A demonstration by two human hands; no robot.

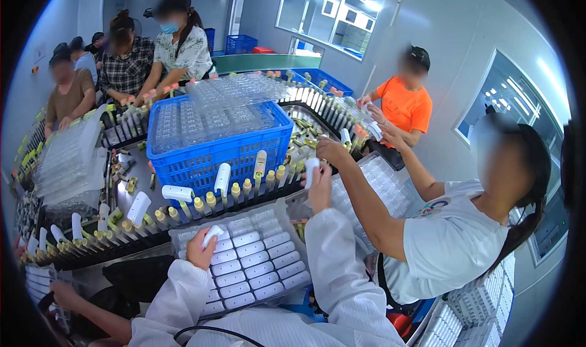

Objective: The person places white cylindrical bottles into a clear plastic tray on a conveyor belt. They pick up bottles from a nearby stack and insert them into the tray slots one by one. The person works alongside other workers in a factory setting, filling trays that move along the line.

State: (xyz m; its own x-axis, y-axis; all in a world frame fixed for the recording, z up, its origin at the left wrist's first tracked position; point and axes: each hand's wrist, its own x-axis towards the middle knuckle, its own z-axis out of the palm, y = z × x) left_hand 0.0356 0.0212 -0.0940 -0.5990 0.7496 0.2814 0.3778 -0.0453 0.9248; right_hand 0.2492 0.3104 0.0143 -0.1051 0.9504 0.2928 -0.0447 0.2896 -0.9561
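Note:
My left hand is closed on a small white plastic casing over the upper left of a clear blister tray. Rows of white oblong casings fill much of that tray, while its far pockets show bare plastic. Farther off and to the right, my right hand is raised and grips another white casing, held upright. Just beyond both hands runs a line of upright pegs with yellowish tips. A few pegs carry white casings.
A blue crate stacked with clear trays stands beyond the pegs. Close on my right, a co-worker in a white shirt reaches across near my right hand. Another person's arm comes in at lower left. Several people work around the line.

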